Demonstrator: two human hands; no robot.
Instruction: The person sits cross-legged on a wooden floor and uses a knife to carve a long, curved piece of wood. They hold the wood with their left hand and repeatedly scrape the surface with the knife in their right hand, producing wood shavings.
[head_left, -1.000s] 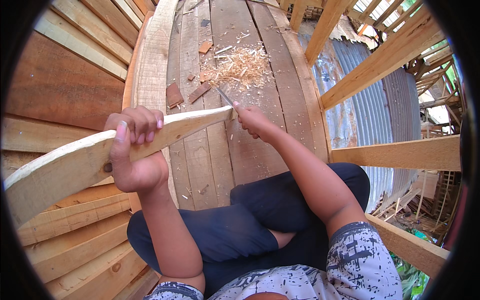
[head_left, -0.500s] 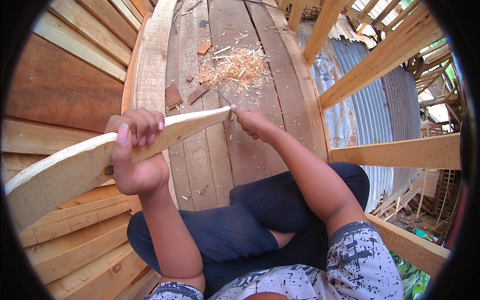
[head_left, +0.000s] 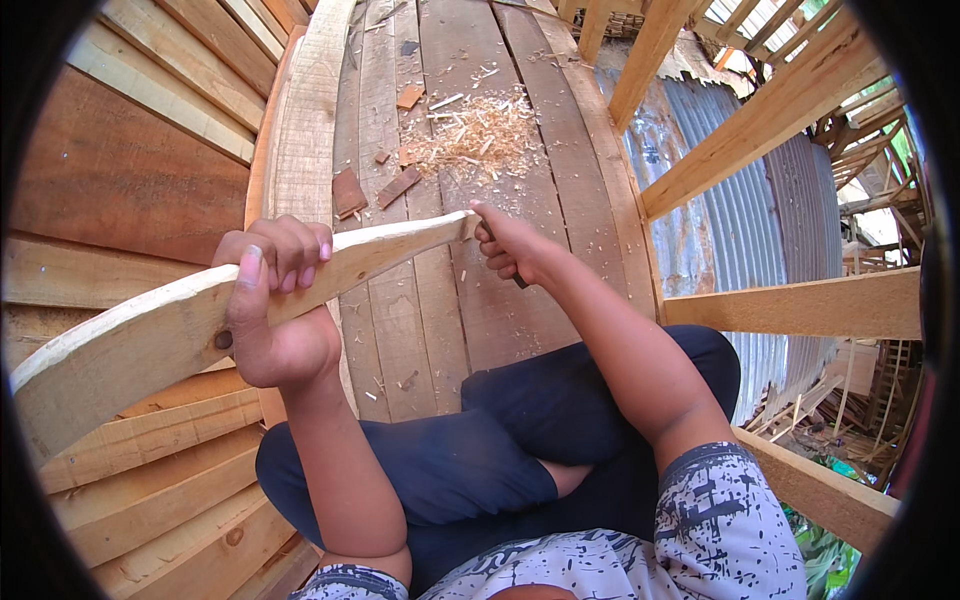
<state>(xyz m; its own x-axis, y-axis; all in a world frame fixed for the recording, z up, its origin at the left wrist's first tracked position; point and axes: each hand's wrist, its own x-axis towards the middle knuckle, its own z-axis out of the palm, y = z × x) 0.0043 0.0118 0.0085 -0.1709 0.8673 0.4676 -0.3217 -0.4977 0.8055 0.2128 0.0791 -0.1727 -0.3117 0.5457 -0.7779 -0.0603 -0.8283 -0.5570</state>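
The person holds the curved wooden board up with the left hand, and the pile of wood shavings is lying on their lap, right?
Not quite. The left hand does hold the curved wooden board, but the pile of wood shavings lies on the plank floor beyond the right hand, not on the lap. The head view shows it.

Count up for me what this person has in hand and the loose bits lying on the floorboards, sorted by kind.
Curved wooden plank, gripped by the left hand: 1
Dark-handled tool, mostly hidden in the right hand at the plank's tip: 1
Pile of pale wood shavings: 1
Reddish-brown wood chips on the floorboards, as at: about 4, smaller ones too tiny to count
Total: about 7
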